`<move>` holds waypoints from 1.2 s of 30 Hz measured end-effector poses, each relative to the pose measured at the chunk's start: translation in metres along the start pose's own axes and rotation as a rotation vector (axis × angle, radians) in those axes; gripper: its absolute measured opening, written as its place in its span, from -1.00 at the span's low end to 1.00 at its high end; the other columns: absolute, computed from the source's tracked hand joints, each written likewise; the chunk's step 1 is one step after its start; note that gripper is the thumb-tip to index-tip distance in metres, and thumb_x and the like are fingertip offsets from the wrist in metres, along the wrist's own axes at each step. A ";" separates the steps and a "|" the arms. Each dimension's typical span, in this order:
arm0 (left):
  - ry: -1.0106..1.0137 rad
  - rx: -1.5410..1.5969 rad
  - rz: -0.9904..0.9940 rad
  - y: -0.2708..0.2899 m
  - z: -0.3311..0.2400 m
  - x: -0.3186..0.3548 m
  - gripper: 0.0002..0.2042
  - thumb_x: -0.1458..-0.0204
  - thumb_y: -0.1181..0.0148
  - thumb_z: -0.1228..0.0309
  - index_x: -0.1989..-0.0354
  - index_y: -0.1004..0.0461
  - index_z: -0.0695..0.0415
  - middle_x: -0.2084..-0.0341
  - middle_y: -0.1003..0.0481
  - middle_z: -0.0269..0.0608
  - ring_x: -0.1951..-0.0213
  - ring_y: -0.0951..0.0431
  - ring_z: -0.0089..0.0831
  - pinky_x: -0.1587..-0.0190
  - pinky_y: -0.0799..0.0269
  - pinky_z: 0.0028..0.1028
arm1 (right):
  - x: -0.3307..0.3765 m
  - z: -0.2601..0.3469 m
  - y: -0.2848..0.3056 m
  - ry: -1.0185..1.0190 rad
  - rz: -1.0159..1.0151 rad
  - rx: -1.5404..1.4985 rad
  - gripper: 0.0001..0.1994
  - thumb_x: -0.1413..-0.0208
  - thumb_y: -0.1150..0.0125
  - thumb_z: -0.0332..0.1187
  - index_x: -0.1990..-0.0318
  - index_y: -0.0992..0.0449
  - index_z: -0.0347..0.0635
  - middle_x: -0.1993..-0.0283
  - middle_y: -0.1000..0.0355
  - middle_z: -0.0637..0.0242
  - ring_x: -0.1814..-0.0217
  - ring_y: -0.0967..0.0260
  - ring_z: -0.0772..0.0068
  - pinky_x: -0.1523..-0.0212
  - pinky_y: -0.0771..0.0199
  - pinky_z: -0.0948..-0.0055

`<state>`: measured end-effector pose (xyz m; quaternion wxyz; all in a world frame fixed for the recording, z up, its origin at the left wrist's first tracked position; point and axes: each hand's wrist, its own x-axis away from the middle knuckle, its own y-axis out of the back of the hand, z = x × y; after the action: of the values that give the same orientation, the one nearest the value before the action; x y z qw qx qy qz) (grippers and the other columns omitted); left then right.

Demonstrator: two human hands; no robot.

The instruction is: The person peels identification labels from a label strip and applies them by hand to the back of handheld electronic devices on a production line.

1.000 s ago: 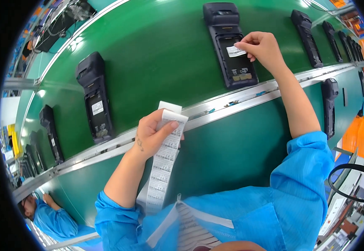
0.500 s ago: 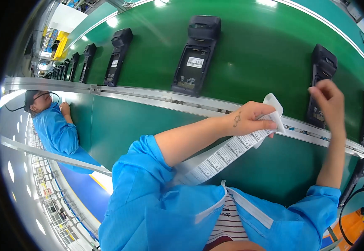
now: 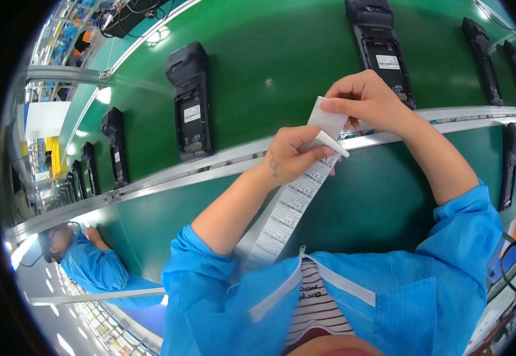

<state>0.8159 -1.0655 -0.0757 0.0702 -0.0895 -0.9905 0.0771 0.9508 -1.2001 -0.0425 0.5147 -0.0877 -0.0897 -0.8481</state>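
Observation:
A long strip of white printed labels [image 3: 290, 204] runs from my lap up to my left hand [image 3: 290, 155], whose thumb and fingers pinch it where it folds over. Beyond that fold the strip's blank end [image 3: 329, 118] sticks up, and the thumb and fingers of my right hand [image 3: 367, 101] are closed on it. Behind my right hand, on the green conveyor, lies a dark handheld terminal [image 3: 382, 47] with an open back recess and a white label inside. Farther left lies another such terminal [image 3: 191, 107], also labelled.
Several more dark terminals [image 3: 115, 145] line the green conveyor belt [image 3: 270, 59]. A metal rail [image 3: 222, 160] separates the belt from my green worktop [image 3: 388, 196]. One terminal [image 3: 511, 166] lies on the worktop at right. A co-worker in blue [image 3: 92, 261] sits at the left.
My right hand has left the terminal on the right and come to the label strip, gripping its end. My left hand has shifted left with the strip. The whole view has turned.

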 end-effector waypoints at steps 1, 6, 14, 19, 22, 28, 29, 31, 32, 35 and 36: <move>0.006 -0.013 0.010 -0.001 -0.001 0.000 -0.89 0.10 0.02 0.59 0.38 -0.38 0.34 0.49 -0.44 -0.13 0.47 -0.46 -0.45 0.42 -0.39 -0.58 | 0.000 -0.002 0.001 0.038 0.018 0.014 -0.87 0.21 -0.21 -0.43 0.53 -0.42 -0.31 0.66 -0.32 0.41 0.70 -0.16 0.75 0.71 -0.12 0.77; -0.002 -0.240 -0.091 -0.004 0.001 -0.007 -0.88 0.13 -0.01 0.59 0.38 -0.39 0.31 0.47 -0.42 -0.12 0.43 -0.44 -0.43 0.37 -0.37 -0.55 | 0.002 -0.004 0.005 0.247 -0.013 0.127 -0.87 0.23 -0.23 -0.43 0.56 -0.41 -0.28 0.66 -0.29 0.46 0.67 -0.12 0.79 0.68 -0.05 0.77; -0.387 -0.217 -0.115 -0.007 0.004 -0.019 -0.86 0.24 -0.14 0.55 0.43 -0.43 0.25 0.36 -0.33 -0.21 0.31 -0.34 -0.47 0.27 -0.24 -0.56 | 0.008 -0.003 0.014 0.109 0.063 0.114 -0.83 0.23 -0.20 -0.37 0.64 -0.45 -0.32 0.70 -0.32 0.40 0.66 -0.16 0.72 0.62 -0.15 0.70; -0.182 -0.081 -0.019 -0.011 0.002 -0.020 -0.89 0.20 -0.10 0.57 0.44 -0.46 0.24 0.49 -0.43 -0.16 0.43 -0.41 -0.47 0.35 -0.28 -0.58 | 0.009 -0.004 0.010 0.127 0.097 0.061 -0.88 0.20 -0.16 -0.46 0.66 -0.41 -0.27 0.70 -0.26 0.51 0.68 -0.06 0.81 0.69 0.01 0.74; 0.035 0.031 -0.076 -0.014 0.000 -0.020 -0.90 0.18 -0.10 0.55 0.44 -0.47 0.23 0.56 -0.46 -0.19 0.51 -0.42 -0.54 0.44 -0.28 -0.64 | 0.009 -0.004 0.009 0.028 0.038 0.007 -0.87 0.21 -0.17 -0.43 0.66 -0.41 -0.29 0.69 -0.30 0.46 0.66 -0.11 0.78 0.66 -0.06 0.73; -0.139 -0.220 -0.118 -0.016 0.004 -0.029 -0.89 0.19 -0.14 0.52 0.44 -0.47 0.24 0.54 -0.46 -0.25 0.49 -0.42 -0.58 0.44 -0.28 -0.66 | 0.008 -0.012 0.014 0.085 0.018 -0.001 -0.85 0.23 -0.19 -0.41 0.67 -0.41 -0.29 0.68 -0.32 0.42 0.66 -0.16 0.75 0.64 -0.10 0.73; -0.225 -0.230 -0.125 -0.017 0.006 -0.031 -0.89 0.19 -0.14 0.53 0.44 -0.47 0.24 0.53 -0.46 -0.25 0.49 -0.42 -0.57 0.44 -0.28 -0.66 | 0.007 -0.014 0.015 0.062 0.008 0.027 -0.84 0.23 -0.19 -0.40 0.68 -0.41 -0.29 0.68 -0.32 0.43 0.66 -0.16 0.75 0.64 -0.10 0.73; -0.314 -0.239 -0.135 -0.017 0.008 -0.033 -0.88 0.20 -0.15 0.53 0.43 -0.47 0.24 0.51 -0.45 -0.25 0.49 -0.42 -0.57 0.44 -0.27 -0.65 | 0.008 -0.016 0.018 0.109 0.056 0.009 -0.84 0.23 -0.18 -0.40 0.69 -0.41 -0.28 0.68 -0.32 0.43 0.65 -0.16 0.75 0.63 -0.10 0.73; -0.271 -0.162 -0.094 -0.017 0.008 -0.033 -0.88 0.20 -0.15 0.54 0.43 -0.47 0.24 0.50 -0.45 -0.25 0.48 -0.42 -0.56 0.43 -0.28 -0.65 | 0.008 -0.017 0.018 0.078 0.045 0.048 -0.84 0.22 -0.17 -0.40 0.70 -0.41 -0.27 0.69 -0.32 0.43 0.65 -0.16 0.76 0.63 -0.10 0.73; -0.144 -0.040 -0.032 -0.016 0.006 -0.034 -0.88 0.21 -0.15 0.55 0.43 -0.47 0.24 0.49 -0.45 -0.25 0.44 -0.42 -0.56 0.39 -0.30 -0.64 | 0.009 -0.017 0.020 0.132 0.088 -0.017 -0.83 0.21 -0.16 -0.40 0.71 -0.42 -0.26 0.69 -0.32 0.43 0.66 -0.16 0.75 0.62 -0.12 0.71; -0.037 -0.015 -0.018 -0.017 0.004 -0.034 -0.88 0.21 -0.15 0.55 0.43 -0.47 0.24 0.49 -0.45 -0.25 0.42 -0.42 -0.56 0.37 -0.31 -0.64 | 0.010 -0.016 0.020 0.132 0.090 -0.017 -0.83 0.21 -0.16 -0.40 0.71 -0.42 -0.26 0.69 -0.32 0.43 0.66 -0.16 0.75 0.62 -0.12 0.71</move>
<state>0.8455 -1.0886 -0.0813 0.0520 -0.0797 -0.9929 0.0708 0.9638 -1.2215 -0.0546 0.5562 -0.0399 -0.0446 -0.8289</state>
